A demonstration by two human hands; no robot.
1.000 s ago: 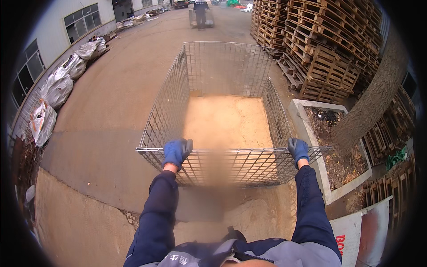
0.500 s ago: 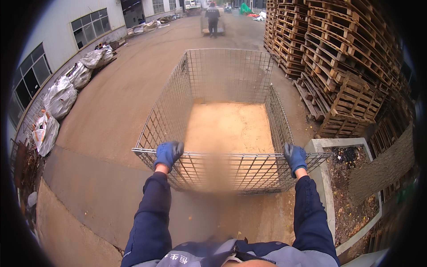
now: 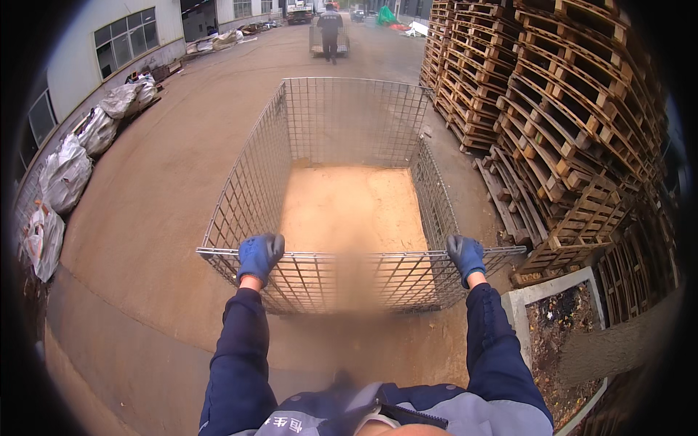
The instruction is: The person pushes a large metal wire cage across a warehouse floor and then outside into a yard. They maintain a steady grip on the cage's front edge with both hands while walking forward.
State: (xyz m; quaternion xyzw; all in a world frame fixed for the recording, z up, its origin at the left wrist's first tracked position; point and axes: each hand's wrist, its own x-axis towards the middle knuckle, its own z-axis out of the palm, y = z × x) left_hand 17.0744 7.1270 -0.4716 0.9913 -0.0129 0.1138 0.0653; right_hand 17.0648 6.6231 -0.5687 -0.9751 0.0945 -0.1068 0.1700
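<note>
Grips the grey rectangular wire-mesh cage [image 3: 251,171] by near metal rail [image 3: 407,253] with blue-gloved left hand [image 3: 258,256] and blue-gloved right hand [image 3: 466,256], seemingly for pushing, probably needing even pressure next.

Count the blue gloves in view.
2: one on the left hand, one on the right hand, both gripping the mesh cage's near rail. The distant co-worker's hands can't be seen; more may be hidden.

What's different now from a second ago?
The wire mesh cage has moved forward along the road: the planter on the right now lies farther back relative to it, and the white sacks sit lower in view. Nothing was grabbed or released: the left hand and right hand stay closed on its near rail.
</note>
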